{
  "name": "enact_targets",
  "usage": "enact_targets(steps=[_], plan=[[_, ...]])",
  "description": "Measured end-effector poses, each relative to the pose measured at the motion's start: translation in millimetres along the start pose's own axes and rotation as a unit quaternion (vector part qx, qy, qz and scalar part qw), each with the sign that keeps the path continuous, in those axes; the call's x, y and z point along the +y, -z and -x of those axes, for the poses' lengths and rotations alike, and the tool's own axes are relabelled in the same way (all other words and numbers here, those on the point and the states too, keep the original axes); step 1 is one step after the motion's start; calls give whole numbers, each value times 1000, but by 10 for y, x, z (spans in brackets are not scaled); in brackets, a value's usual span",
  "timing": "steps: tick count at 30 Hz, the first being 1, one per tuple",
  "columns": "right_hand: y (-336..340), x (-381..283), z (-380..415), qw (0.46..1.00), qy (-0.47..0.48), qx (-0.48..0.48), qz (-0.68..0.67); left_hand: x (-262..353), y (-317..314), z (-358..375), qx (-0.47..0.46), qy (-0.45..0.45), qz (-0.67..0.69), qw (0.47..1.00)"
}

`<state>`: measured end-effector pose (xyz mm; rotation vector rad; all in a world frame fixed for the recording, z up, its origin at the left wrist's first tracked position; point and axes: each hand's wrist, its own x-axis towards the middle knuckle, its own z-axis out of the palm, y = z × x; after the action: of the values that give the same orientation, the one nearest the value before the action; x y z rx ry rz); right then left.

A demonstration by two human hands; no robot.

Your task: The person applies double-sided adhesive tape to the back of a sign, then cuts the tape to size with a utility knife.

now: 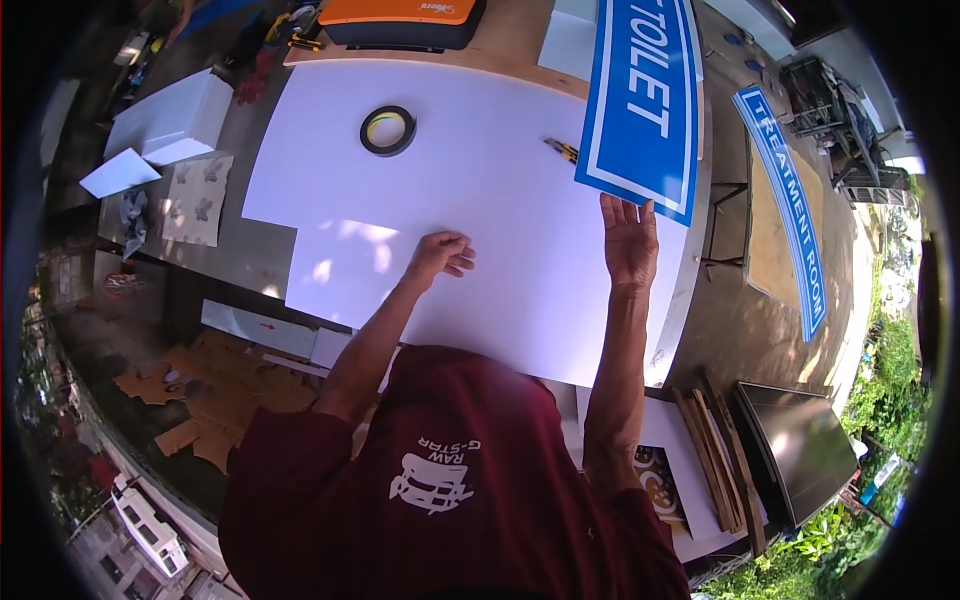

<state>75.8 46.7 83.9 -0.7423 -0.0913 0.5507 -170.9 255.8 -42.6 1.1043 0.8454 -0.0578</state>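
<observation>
My right hand is at the near edge of a blue sign with white "TOILET" lettering and a white border line. Its palm faces up, and the fingers and thumb grip that edge; the fingertips are partly hidden. My left hand hovers over a large white sheet, loosely curled with fingers somewhat apart and nothing in it. A roll of black tape lies on the sheet, farther off to the left. Beside the sign's left edge rests a yellow-and-black utility knife.
An orange-and-black case stands at the table's far edge. Another blue sign reading "TREATMENT ROOM" lies on a board at right. White boxes sit at left. Wooden strips and a dark panel are at lower right; torn cardboard lies lower left.
</observation>
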Motion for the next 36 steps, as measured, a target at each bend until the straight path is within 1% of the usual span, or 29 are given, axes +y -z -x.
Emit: enact_targets(steps=[4, 9, 14, 16, 21, 25, 31, 34, 35, 36], plan=[[-102, -93, -109, 1000, 1, -4, 8, 72, -107, 12, 56, 11, -47, 997], [-125, -138, -170, 1000, 28, 11, 0, 5, -152, 33, 82, -24, -57, 995], [-160, -141, -188, 999, 41, 7, -35, -1, -180, 54, 98, -22, -54, 993], [-115, -135, -197, 999, 23, 10, -41, 64, -187, 45, 97, -23, -57, 993], [-136, -138, -199, 997, 35, 18, -72, 52, -192, 76, 80, -28, -55, 995], [-194, -134, -207, 996, 48, 32, -71, 48, -165, 73, 69, -28, -45, 996], [-224, -162, -239, 995, 58, 17, -75, 45, -119, 49, 47, -21, -45, 998], [-102, -124, -286, 994, 45, 30, -92, 36, -106, 30, 38, -13, -44, 998], [-8, -100, -318, 995, 20, 24, -99, 24, -94, 13, 37, -14, -45, 998], [-121, -168, -230, 999, 25, 28, -32, 37, -105, 28, 35, -10, -43, 998]])
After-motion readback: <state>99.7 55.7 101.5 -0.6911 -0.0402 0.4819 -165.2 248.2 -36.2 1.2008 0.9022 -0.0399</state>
